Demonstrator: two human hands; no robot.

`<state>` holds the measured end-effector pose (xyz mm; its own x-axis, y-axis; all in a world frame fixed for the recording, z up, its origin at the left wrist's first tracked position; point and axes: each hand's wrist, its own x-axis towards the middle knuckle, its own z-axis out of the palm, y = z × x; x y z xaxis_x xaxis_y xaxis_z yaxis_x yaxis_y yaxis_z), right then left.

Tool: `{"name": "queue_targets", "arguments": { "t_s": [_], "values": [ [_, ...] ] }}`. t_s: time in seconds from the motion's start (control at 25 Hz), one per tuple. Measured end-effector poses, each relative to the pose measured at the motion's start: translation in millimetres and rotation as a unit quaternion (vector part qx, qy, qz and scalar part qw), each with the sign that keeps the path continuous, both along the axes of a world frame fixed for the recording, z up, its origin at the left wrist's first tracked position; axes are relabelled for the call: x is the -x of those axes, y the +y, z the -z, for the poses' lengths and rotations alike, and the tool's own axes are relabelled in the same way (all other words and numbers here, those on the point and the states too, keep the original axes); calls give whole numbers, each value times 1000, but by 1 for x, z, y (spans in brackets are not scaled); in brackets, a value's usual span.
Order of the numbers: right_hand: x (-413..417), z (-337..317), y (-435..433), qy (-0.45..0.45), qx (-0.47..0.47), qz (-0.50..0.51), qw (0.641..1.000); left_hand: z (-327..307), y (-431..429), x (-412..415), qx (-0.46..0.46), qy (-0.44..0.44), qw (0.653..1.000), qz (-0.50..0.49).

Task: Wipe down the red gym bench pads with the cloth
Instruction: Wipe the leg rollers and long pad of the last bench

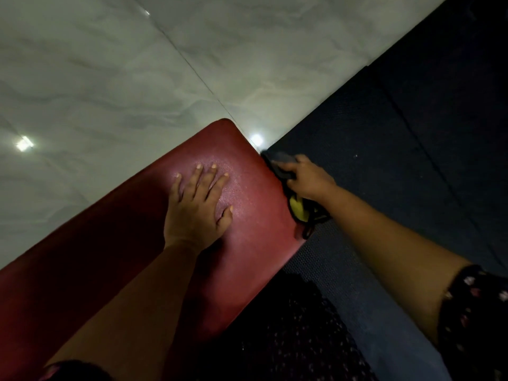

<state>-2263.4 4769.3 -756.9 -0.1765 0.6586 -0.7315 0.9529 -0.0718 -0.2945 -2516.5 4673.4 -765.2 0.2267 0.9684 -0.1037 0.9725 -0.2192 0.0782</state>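
The left hand (196,207) lay flat, fingers spread, on the red pad (123,257) near its end, probably to brace the lean. The right hand (308,180) gripped the dark cloth (283,163) against the pad's end edge by the far corner, seemingly wiping there. The pad's length ran away toward that end.

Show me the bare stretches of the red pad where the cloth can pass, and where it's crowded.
Bare: the far corner of the red pad, beyond the fingertips of the left hand, and the dim stretch left of that forearm. Crowded: the pad's right edge, where the right hand grips the cloth beside a yellow object.
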Motion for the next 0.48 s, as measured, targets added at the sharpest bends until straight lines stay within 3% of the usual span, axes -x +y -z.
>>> {"name": "queue_targets", "arguments": {
  "t_s": [0.08, 0.16, 0.28, 0.36, 0.48],
  "values": [
    [-9, -4, 1, -7, 51, -16, 999, 0, 0, -1, 6, 1, 1000, -1],
    [-16, -13, -10, 27, 10, -19, 999, 0, 0, 0, 8, 2, 1000, -2],
    [-38, -18, -49, 42, 23, 63, 997, 1, -1, 0, 5, -5, 1000, 2],
    [-45, -17, -60, -3, 75, 83, 994, 2, -1, 1, 2, -9, 1000, 6],
    [-37, -30, -57, -117, 87, -14, 989, 1, -1, 1, 5, -24, 1000, 12]
  ]
}}
